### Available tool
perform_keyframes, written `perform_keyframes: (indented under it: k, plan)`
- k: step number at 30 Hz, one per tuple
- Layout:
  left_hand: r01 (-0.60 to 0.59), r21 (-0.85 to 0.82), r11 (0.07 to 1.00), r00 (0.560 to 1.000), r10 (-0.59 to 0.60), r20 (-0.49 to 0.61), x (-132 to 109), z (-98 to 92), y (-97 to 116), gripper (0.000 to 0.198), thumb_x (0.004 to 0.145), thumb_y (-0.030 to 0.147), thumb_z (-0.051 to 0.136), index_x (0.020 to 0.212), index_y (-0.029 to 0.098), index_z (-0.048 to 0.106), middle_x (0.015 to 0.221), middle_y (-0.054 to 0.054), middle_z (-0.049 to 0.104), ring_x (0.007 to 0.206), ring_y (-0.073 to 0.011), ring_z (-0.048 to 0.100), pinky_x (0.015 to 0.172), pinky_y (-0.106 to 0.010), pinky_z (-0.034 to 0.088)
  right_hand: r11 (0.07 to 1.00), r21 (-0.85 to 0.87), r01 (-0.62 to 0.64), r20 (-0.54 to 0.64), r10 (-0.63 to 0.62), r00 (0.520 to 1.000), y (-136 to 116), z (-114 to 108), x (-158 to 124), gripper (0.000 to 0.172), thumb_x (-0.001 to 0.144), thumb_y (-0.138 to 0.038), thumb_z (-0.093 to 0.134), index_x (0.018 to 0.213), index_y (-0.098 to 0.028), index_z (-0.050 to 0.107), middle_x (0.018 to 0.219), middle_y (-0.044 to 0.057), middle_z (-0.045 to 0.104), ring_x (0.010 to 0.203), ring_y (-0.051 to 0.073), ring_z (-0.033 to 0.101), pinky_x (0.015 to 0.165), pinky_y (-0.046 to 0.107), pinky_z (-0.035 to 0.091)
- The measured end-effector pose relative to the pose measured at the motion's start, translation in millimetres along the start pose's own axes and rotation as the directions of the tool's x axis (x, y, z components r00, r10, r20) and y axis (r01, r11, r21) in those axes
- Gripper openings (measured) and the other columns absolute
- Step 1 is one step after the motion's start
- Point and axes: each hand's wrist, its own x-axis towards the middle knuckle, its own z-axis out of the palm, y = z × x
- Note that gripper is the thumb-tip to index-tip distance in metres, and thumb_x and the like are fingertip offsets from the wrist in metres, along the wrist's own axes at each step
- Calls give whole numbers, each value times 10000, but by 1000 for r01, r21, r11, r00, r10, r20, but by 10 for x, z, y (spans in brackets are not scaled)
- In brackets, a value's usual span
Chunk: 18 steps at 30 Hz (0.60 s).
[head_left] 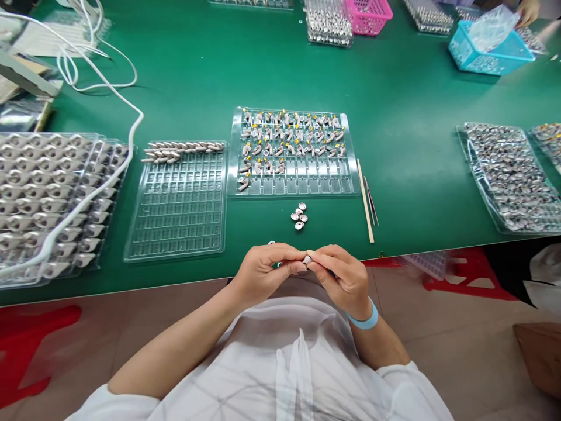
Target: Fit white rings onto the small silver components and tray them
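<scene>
My left hand (267, 268) and my right hand (344, 275) meet at the table's front edge, fingertips pinched together. Between them is a small pale grey part (307, 259), mostly covered by the fingers, so its exact kind is unclear. Just beyond lie several small round metallic cups (299, 216) on the green surface. Further back sits a clear compartment tray (322, 186) with rows of small grey curved pieces (289, 150), many with yellow tips. To its left, another clear tray (175, 216) has grey pieces (184, 147) in its top rows.
A wooden stick (365, 202) and tweezers (371, 200) lie right of the middle tray. Filled trays stand at far left (48, 199) and right (512, 175). A white cable (138, 120) crosses the left side. Pink (370, 16) and blue (491, 58) baskets stand behind, near another person's hand (528, 11).
</scene>
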Motion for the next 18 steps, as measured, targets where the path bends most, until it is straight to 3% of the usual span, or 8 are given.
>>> perform_keyframes:
  k: [8, 18]
  plan:
    - [165, -198, 966, 986, -160, 42, 18, 4, 33, 110, 810, 235, 723, 848, 139, 761, 795, -100, 759, 684, -189, 711, 595, -270, 607, 999, 42, 1, -1, -1, 1000, 16, 17, -33, 344, 884, -98, 615, 1186, -251, 672, 877, 52, 682, 747, 148, 646, 636, 288, 575]
    - [111, -94, 989, 991, -103, 90, 43, -54, 58, 115, 829, 255, 707, 851, 156, 761, 784, -88, 755, 693, -182, 695, 620, -268, 573, 996, 46, -76, 78, 72, 994, -1, -20, -25, 297, 918, -185, 595, 1207, -233, 646, 934, 60, 716, 834, 167, 685, 687, 293, 601]
